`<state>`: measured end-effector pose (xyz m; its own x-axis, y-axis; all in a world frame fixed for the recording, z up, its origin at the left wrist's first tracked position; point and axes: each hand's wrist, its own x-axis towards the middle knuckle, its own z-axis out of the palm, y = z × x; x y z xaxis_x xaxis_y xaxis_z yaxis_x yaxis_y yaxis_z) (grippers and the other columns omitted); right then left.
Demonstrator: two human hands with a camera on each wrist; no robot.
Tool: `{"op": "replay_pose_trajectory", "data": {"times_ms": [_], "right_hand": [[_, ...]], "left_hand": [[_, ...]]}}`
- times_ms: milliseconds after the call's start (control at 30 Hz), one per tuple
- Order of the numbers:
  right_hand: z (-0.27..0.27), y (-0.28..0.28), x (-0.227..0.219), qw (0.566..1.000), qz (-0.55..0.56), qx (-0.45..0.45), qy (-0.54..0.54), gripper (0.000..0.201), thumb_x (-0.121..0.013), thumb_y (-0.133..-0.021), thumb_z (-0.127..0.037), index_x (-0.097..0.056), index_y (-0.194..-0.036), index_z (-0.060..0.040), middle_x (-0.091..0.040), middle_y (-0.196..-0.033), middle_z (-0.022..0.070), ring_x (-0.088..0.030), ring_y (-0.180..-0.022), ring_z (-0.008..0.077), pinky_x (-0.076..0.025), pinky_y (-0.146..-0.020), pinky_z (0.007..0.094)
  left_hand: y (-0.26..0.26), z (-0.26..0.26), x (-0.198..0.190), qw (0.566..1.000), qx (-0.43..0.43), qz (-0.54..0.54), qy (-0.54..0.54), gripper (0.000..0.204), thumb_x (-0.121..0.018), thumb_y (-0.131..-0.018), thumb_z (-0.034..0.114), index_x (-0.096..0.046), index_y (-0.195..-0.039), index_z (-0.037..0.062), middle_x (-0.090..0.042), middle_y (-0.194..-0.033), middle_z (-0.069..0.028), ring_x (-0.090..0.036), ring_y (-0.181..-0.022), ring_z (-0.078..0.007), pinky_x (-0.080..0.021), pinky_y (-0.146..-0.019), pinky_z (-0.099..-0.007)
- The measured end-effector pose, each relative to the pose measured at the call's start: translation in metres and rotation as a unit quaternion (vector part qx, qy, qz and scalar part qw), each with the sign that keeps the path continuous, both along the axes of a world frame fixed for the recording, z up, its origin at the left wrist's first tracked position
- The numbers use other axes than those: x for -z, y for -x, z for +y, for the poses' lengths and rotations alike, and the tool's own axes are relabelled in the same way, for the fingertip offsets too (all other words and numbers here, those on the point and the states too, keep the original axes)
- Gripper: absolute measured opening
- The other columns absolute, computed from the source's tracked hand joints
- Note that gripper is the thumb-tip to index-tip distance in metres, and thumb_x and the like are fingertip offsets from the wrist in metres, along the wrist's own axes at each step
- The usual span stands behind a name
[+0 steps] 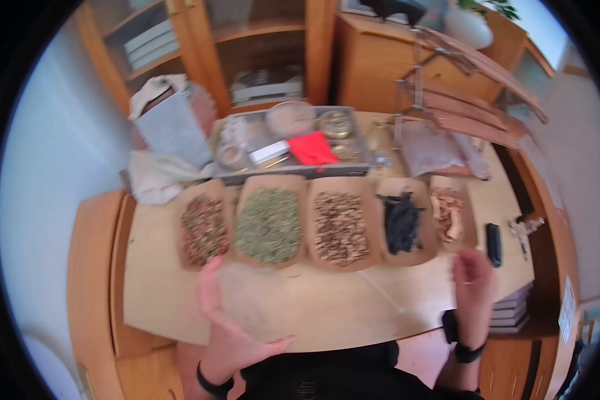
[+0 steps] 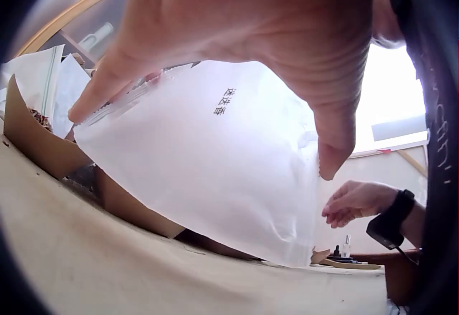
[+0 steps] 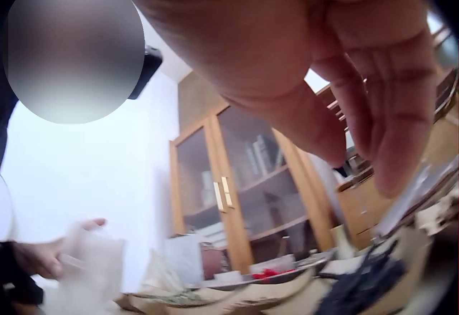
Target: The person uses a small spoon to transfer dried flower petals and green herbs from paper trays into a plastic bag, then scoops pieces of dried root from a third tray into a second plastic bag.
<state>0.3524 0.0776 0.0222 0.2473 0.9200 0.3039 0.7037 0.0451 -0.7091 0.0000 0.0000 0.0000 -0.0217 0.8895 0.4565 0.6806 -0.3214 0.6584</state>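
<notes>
My left hand (image 1: 233,341) is spread wide, holding a translucent white pouch (image 2: 201,157) between the thumb at one side edge and the fingers at the other. I judge that this wide grip keeps its face taut and its zip end within reach. Printed characters show on the pouch; whether anything is inside, I cannot tell. It is at the near left part of the wooden table (image 1: 340,310), in front of the trays, though I cannot tell if its lower edge touches the wood. My right hand (image 1: 475,277) is near the right end of the row, fingers loosely bent, only a narrow gap to the thumb, with nothing seen in it.

Beyond, five brown paper trays stand side by side, likely to keep the dried stuff apart: reddish-brown bits (image 1: 205,230), green herb (image 1: 269,225), chopped brown pieces (image 1: 340,228), black strips (image 1: 401,223) and pale shavings (image 1: 449,213). A black case (image 1: 493,245) lies to their right.

Behind the row, a grey box (image 1: 267,177) holds small wares and a red cloth (image 1: 312,149), its rim probably stopping them from straying. White bags are at its left, and a slatted rack (image 1: 467,110) is at its right. Farthest off is the glass-doored cabinet (image 1: 224,53).
</notes>
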Motion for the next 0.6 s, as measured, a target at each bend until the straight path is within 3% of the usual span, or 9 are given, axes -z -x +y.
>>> {"op": "replay_pose_trajectory", "data": {"times_ms": [33, 133, 167, 367, 433, 500, 600], "right_hand": [[0.001, -0.010, -0.006, 0.997, -0.069, 0.017, 0.007, 0.011, -0.064, -0.087, -0.005, -0.062, -0.095, 0.0029, -0.064, -0.077, 0.0125, -0.063, -0.068, 0.0191, -0.051, -0.063, 0.0292], [-0.001, -0.048, 0.011, 0.988, -0.133, 0.074, 0.017, 0.017, -0.066, -0.085, -0.006, -0.057, -0.097, 0.0029, -0.062, -0.084, 0.0147, -0.063, -0.071, 0.0246, -0.051, -0.063, 0.0334], [-0.003, -0.056, 0.013, 0.981, -0.166, 0.091, 0.028, 0.019, -0.067, -0.084, -0.006, -0.057, -0.097, 0.0029, -0.060, -0.085, 0.0152, -0.061, -0.074, 0.0261, -0.050, -0.066, 0.0351], [-0.005, -0.063, 0.022, 0.973, -0.195, 0.110, 0.050, 0.021, -0.068, -0.083, -0.007, -0.057, -0.098, 0.0024, -0.058, -0.087, 0.0155, -0.057, -0.077, 0.0272, -0.048, -0.070, 0.0356], [-0.007, -0.051, 0.020, 0.984, -0.155, 0.054, 0.062, 0.019, -0.068, -0.082, -0.006, -0.057, -0.095, 0.0029, -0.059, -0.086, 0.0154, -0.059, -0.076, 0.0260, -0.049, -0.067, 0.0343], [-0.013, -0.018, 0.002, 0.989, -0.105, 0.006, 0.100, 0.016, -0.069, -0.079, -0.004, -0.058, -0.089, 0.0038, -0.060, -0.080, 0.0138, -0.061, -0.068, 0.0220, -0.049, -0.059, 0.0309], [-0.022, 0.021, -0.013, 0.974, -0.065, -0.097, 0.194, 0.015, -0.071, -0.075, -0.002, -0.059, -0.084, 0.0028, -0.061, -0.077, 0.0122, -0.060, -0.064, 0.0206, -0.048, -0.057, 0.0303]], "left_hand": [[0.002, -0.002, -0.001, 1.000, -0.022, 0.012, 0.008, 0.137, -0.093, -0.044, 0.028, -0.003, -0.145, 0.0022, -0.020, -0.144, -0.0230, -0.025, -0.135, -0.0376, -0.027, -0.110, -0.0480], [-0.001, 0.001, 0.004, 0.995, -0.001, -0.103, -0.001, 0.125, -0.093, -0.043, 0.027, -0.021, -0.140, -0.0028, -0.026, -0.140, -0.0207, -0.023, -0.137, -0.0374, -0.026, -0.110, -0.0485], [0.000, 0.000, 0.005, 0.995, -0.008, -0.102, -0.002, 0.125, -0.093, -0.043, 0.027, -0.021, -0.140, -0.0028, -0.026, -0.140, -0.0207, -0.023, -0.137, -0.0374, -0.026, -0.110, -0.0485], [0.011, -0.009, 0.007, 0.995, 0.033, -0.092, -0.035, 0.141, -0.095, -0.043, 0.031, 0.000, -0.145, 0.0074, -0.023, -0.143, -0.0256, -0.026, -0.136, -0.0381, -0.028, -0.109, -0.0506], [0.016, -0.011, 0.001, 0.996, 0.012, -0.088, -0.013, 0.148, -0.096, -0.043, 0.034, 0.009, -0.145, 0.0127, -0.021, -0.144, -0.0278, -0.030, -0.133, -0.0386, -0.030, -0.107, -0.0519], [0.022, -0.014, 0.004, 0.995, 0.000, -0.096, -0.019, 0.148, -0.096, -0.043, 0.034, 0.010, -0.145, 0.0127, -0.022, -0.143, -0.0275, -0.033, -0.131, -0.0382, -0.030, -0.107, -0.0521], [0.028, -0.022, 0.003, 0.993, -0.020, -0.115, -0.016, 0.150, -0.096, -0.043, 0.035, 0.011, -0.145, 0.0127, -0.024, -0.142, -0.0264, -0.036, -0.128, -0.0372, -0.032, -0.106, -0.0526]]}}
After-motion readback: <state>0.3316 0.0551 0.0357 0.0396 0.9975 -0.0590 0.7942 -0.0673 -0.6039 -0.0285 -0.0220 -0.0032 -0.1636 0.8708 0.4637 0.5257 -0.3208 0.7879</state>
